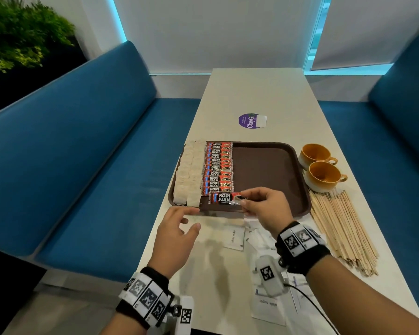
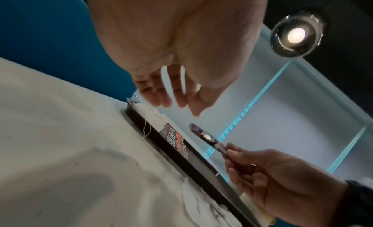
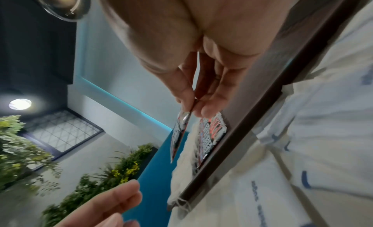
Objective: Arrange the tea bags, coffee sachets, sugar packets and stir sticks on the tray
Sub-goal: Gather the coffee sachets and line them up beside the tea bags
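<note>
A coffee sachet is pinched by its end in the right hand and held just above the near edge of the brown tray. The left hand is held open and empty over the bench, near the tray's near left corner. Tea bags and a column of coffee sachets are laid along the tray's left side. Sugar packets are scattered at the near edge of the bench, and stir sticks are piled by its right edge.

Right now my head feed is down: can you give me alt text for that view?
The right hand pinches a coffee sachet over the near edge of a brown tray, below rows of tea bags and sachets; the left hand hovers open. Sugar packets, stir sticks and two cups wait on the table.
</note>
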Demonstrator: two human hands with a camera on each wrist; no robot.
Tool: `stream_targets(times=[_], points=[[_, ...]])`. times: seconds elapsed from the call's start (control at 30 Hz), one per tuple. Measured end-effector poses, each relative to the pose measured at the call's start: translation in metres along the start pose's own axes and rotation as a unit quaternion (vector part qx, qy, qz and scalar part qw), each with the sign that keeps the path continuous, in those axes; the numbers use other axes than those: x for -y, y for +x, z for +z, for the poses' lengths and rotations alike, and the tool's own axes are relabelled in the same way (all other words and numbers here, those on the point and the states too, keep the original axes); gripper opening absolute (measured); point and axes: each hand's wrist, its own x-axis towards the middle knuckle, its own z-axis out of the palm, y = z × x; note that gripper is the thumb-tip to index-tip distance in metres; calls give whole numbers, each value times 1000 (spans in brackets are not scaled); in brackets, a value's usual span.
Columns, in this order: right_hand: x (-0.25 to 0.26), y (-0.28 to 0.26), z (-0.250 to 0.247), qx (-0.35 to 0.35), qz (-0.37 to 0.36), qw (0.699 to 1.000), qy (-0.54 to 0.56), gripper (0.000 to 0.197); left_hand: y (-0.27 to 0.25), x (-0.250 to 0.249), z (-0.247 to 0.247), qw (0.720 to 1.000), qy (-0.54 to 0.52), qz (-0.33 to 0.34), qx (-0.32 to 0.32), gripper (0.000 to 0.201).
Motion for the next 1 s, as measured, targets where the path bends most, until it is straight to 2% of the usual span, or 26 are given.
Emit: stream_targets(times=[0.2,0.43,0.57,0.8,1.0], points=[[-11,46,20,-20,10,992,-122,14,38,2,10,979,159,-20,127,47],[-11,60,36,6,33,985,-170,19,64,-3,24,938,285,12,195,60],[-16,65,38,-3,37,974,-225,16,67,-5,34,918,333,-4,216,67],[-19,70,40,-15,36,966,-257,20,64,-7,40,910,349,-26,223,75],[-17,74,41,-13,45,957,-288,22,68,-8,40,900,360,-42,243,74]])
